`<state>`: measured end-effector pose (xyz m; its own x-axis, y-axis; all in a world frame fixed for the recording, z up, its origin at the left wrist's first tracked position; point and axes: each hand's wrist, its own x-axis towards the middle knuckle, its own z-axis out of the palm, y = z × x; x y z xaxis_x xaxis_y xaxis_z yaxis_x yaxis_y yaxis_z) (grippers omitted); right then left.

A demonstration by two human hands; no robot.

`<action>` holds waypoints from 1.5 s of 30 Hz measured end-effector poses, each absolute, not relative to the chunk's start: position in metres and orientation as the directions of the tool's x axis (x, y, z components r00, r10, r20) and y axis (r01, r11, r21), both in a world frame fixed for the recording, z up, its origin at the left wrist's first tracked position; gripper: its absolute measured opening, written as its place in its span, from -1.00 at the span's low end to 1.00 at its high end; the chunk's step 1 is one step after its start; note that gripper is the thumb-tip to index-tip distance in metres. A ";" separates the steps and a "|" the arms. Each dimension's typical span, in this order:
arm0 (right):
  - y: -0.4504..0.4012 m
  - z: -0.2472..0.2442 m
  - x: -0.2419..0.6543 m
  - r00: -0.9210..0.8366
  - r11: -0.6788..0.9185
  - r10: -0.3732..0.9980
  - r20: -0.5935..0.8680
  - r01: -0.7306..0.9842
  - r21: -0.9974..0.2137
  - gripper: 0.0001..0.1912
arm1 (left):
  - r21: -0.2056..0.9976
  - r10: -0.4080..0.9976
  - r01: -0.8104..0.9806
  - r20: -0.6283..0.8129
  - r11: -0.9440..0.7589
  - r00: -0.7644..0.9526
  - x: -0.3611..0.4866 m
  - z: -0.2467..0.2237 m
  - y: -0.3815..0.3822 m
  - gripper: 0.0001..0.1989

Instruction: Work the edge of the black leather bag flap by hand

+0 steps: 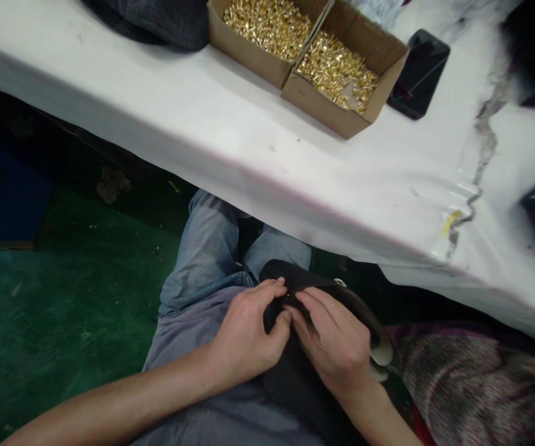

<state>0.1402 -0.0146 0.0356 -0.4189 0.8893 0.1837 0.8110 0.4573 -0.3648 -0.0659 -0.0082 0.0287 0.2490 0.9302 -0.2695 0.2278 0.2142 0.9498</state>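
Note:
A black item that looks like cloth or soft leather (290,371) lies across my lap, curving round to a pale inner edge on its right side. My left hand (251,325) pinches it from the left with thumb and forefinger. From the right, my right hand (335,341) grips the same spot, its fingertips almost meeting those of the left. A tiny shiny point (288,296) shows on the black material between the fingertips; its kind is too small to tell. A round pale metal-looking piece (340,282) sits on the item's far edge.
On the white-covered table (179,118) stand two cardboard boxes (326,113) of small gold-coloured metal pieces (337,68). A black phone-like device (420,74) lies to their right, a dark grey cloth item (165,21) to their left. A patterned cloth (472,384) is at lower right.

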 end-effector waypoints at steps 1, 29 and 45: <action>-0.015 0.035 0.141 -0.423 0.463 0.886 0.189 0.810 -0.360 -0.66 | 0.952 0.930 0.224 -0.264 0.209 0.255 -0.066 0.029 -0.008 -0.59; -0.001 0.026 0.141 -0.465 0.498 0.867 0.181 0.786 -0.367 -0.66 | 0.930 0.911 0.277 -0.317 0.242 0.266 -0.062 0.021 0.007 -0.63; 0.031 0.027 0.147 -0.563 0.466 0.826 -0.029 0.710 -0.527 -0.82 | 0.691 0.853 0.690 -0.211 -0.215 0.477 -0.061 0.022 0.028 -0.54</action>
<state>0.1468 0.0308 0.0274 -0.5634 0.8257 -0.0290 0.7105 0.4663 -0.5271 -0.0606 0.0278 0.0216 0.4769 0.8532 -0.2113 0.6901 -0.2146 0.6912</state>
